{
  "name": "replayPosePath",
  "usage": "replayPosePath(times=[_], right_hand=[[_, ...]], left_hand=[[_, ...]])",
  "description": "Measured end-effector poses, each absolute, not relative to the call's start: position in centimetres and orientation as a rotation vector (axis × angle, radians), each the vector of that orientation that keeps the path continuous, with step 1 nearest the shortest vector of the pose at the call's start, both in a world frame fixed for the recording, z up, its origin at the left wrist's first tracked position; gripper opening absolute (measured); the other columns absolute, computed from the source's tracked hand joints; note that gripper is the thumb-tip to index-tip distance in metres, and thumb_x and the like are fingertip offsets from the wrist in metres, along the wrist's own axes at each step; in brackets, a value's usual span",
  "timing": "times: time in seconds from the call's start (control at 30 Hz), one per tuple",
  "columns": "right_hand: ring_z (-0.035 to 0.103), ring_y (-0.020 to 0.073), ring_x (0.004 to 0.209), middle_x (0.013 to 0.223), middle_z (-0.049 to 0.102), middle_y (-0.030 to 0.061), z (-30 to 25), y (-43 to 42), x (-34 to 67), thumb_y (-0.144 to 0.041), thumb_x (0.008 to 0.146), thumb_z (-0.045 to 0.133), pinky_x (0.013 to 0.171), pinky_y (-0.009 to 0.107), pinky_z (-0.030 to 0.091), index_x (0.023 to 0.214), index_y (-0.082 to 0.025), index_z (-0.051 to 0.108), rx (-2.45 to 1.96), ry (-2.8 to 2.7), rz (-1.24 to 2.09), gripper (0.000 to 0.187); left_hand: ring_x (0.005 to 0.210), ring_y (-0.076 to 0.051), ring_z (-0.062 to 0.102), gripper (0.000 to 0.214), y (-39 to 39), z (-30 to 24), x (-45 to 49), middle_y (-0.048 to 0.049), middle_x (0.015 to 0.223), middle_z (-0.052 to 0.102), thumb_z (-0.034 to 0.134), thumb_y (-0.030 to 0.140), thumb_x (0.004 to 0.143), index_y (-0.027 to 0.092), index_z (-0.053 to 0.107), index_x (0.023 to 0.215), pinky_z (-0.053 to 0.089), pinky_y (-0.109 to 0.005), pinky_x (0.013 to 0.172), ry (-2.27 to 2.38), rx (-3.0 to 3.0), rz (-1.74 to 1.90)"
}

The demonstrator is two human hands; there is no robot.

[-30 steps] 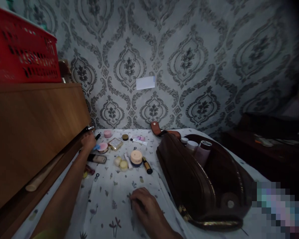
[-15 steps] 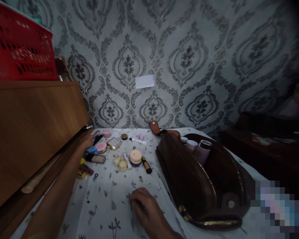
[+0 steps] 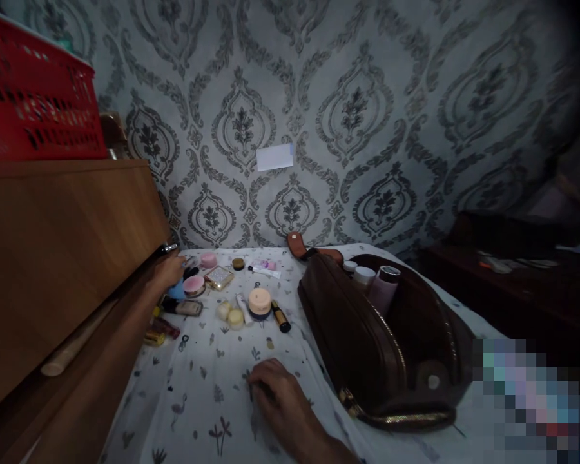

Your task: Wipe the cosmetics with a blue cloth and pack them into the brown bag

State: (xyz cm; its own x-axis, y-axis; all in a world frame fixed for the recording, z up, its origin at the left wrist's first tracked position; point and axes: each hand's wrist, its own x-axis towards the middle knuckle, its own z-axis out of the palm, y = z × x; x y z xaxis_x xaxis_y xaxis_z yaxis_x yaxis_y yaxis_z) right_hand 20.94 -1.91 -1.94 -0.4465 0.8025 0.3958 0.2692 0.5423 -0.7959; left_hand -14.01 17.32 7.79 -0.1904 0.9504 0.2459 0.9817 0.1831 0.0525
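At the left, my left hand point(image 3: 170, 270) reaches in among cosmetics beside the wooden cabinet. Its fingers are bent together, and what they grip, if anything, is hidden. A light blue item point(image 3: 175, 289) lies just below it. Close by are a pink round compact point(image 3: 194, 285), a glittery square compact point(image 3: 219, 278) and a foundation bottle point(image 3: 191, 309). My right hand point(image 3: 280, 390) rests on the patterned sheet with fingers curled in and nothing visible in them. Beyond it are a cream-lidded jar point(image 3: 260, 301) and a black-and-gold tube point(image 3: 281, 317).
An open brown bag point(image 3: 348, 335) stands right of my right hand, holding a pink bottle point(image 3: 383, 291) and white-lidded jars point(image 3: 364, 276). The wooden cabinet point(image 3: 72, 219) borders the left side, with a red basket point(image 3: 38, 96) on top. Patterned wall point(image 3: 319, 193) closes the back.
The view has shifted slightly, so the bag and cosmetics appear a little further left. My left hand has moved slightly among the cosmetics. My right hand stays curled on the sheet.
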Motion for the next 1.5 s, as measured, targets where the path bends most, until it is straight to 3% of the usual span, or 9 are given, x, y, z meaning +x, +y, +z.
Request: replayPosePath(times=[0.2, 0.63, 0.83, 1.0, 1.13, 1.23, 1.37, 1.5], right_hand=[[0.061, 0.0200, 0.089, 0.087, 0.067, 0.0063, -1.9, -2.1, 21.0, -0.003, 0.083, 0.049, 0.080, 0.031, 0.047, 0.085, -0.019, 0.064, -0.878, -1.970, 0.833, 0.022], [0.061, 0.0193, 0.089, 0.087, 0.066, 0.0062, -2.2, -1.9, 21.0, 0.000, 0.081, 0.051, 0.080, 0.030, 0.048, 0.084, -0.019, 0.063, -0.856, -1.958, 0.811, 0.022], [0.060, 0.0199, 0.089, 0.086, 0.067, 0.0065, -2.3, -1.9, 20.9, 0.001, 0.079, 0.051, 0.081, 0.031, 0.048, 0.084, -0.018, 0.064, -0.871, -1.971, 0.811, 0.024], [0.060, 0.0199, 0.091, 0.088, 0.067, 0.0064, -1.9, -2.1, 21.1, -0.001, 0.081, 0.051, 0.083, 0.031, 0.048, 0.086, -0.018, 0.065, -0.865, -1.987, 0.803, 0.023], [0.060, 0.0199, 0.090, 0.087, 0.067, 0.0066, -1.6, -2.2, 21.2, -0.002, 0.081, 0.051, 0.083, 0.032, 0.048, 0.086, -0.018, 0.066, -0.874, -2.007, 0.791, 0.022], [0.059, 0.0200, 0.089, 0.086, 0.067, 0.0065, -1.9, -2.0, 21.1, -0.002, 0.081, 0.052, 0.082, 0.032, 0.048, 0.086, -0.017, 0.066, -0.858, -2.007, 0.784, 0.021], [0.058, 0.0209, 0.089, 0.085, 0.067, 0.0070, -2.2, -2.0, 21.0, -0.002, 0.082, 0.052, 0.082, 0.033, 0.047, 0.085, -0.016, 0.066, -0.847, -2.001, 0.790, 0.020], [0.059, 0.0210, 0.089, 0.084, 0.067, 0.0071, -2.2, -2.1, 20.9, -0.002, 0.082, 0.053, 0.081, 0.032, 0.047, 0.084, -0.016, 0.066, -0.836, -1.992, 0.783, 0.019]], left_hand=[[0.108, -0.023, 0.062, 0.036, 20.9, 7.0, -9.4, -0.0100, 0.127, 0.060, 0.060, 0.036, 0.094, 0.018, 0.057, 0.125, 0.054, -0.045, 0.090, -2.157, -2.014, -0.159], [0.106, -0.022, 0.063, 0.035, 23.7, 6.8, -7.3, -0.0090, 0.124, 0.061, 0.060, 0.036, 0.093, 0.018, 0.058, 0.123, 0.055, -0.043, 0.089, -2.153, -2.100, 0.009], [0.126, -0.031, 0.052, 0.031, 20.7, 6.3, -4.8, -0.0167, 0.130, 0.057, 0.043, 0.032, 0.099, 0.019, 0.060, 0.121, 0.048, -0.040, 0.094, -2.027, -2.067, -0.033], [0.108, -0.025, 0.062, 0.039, 19.6, 5.2, -3.1, -0.0111, 0.119, 0.064, 0.050, 0.046, 0.097, 0.015, 0.061, 0.118, 0.049, -0.046, 0.094, -2.078, -2.061, 0.078], [0.108, -0.031, 0.064, 0.049, 19.4, 5.5, -2.6, -0.0191, 0.114, 0.068, 0.049, 0.053, 0.093, 0.012, 0.059, 0.119, 0.050, -0.042, 0.088, -2.149, -2.016, 0.114], [0.116, -0.034, 0.060, 0.059, 18.8, 6.1, -2.0, -0.0234, 0.123, 0.063, 0.053, 0.056, 0.088, 0.010, 0.054, 0.125, 0.049, -0.040, 0.089, -2.149, -1.997, 0.088], [0.123, -0.036, 0.053, 0.055, 17.6, 6.6, -1.0, -0.0243, 0.132, 0.056, 0.059, 0.051, 0.085, 0.010, 0.055, 0.122, 0.048, -0.041, 0.091, -2.093, -2.031, 0.067], [0.115, -0.033, 0.059, 0.045, 16.4, 6.8, -0.1, -0.0192, 0.124, 0.061, 0.056, 0.039, 0.088, 0.015, 0.052, 0.126, 0.049, -0.040, 0.088, -2.044, -2.111, 0.052]])
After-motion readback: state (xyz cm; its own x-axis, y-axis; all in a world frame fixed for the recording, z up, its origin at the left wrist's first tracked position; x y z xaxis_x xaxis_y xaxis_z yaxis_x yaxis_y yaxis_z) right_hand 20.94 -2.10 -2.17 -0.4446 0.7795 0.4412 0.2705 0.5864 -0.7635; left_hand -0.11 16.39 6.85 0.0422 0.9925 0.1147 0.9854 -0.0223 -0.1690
